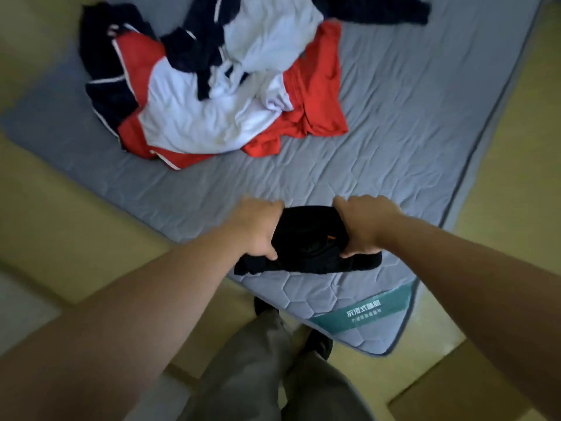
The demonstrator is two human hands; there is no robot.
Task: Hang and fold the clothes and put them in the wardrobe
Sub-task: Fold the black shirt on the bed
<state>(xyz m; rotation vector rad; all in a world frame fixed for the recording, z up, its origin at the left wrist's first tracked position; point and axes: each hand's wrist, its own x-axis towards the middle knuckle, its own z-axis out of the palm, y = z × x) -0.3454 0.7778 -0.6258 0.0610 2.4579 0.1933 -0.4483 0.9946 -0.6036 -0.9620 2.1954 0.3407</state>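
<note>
Closest to me are my two bare forearms, reaching forward and down over grey trousers. A dark shoe shows on the yellowish floor at the foot of the mattress.

My left hand and right hand both grip the black garment, one at each side. The fingers are curled round its edges and the thumbs press in on the near side. The garment is bunched into a compact, folded bundle between the hands. It sits at the near end of the grey quilted mattress, with its lower edge lying on the cover. I can make out a small orange fleck near the right thumb, but I cannot tell what it is.

Just below the garment, at the mattress corner, there is a teal label with white characters.

Well apart from the hands, at the far end of the mattress, lies a loose pile of unfolded clothes: red, white and navy pieces tangled over one another.
</note>
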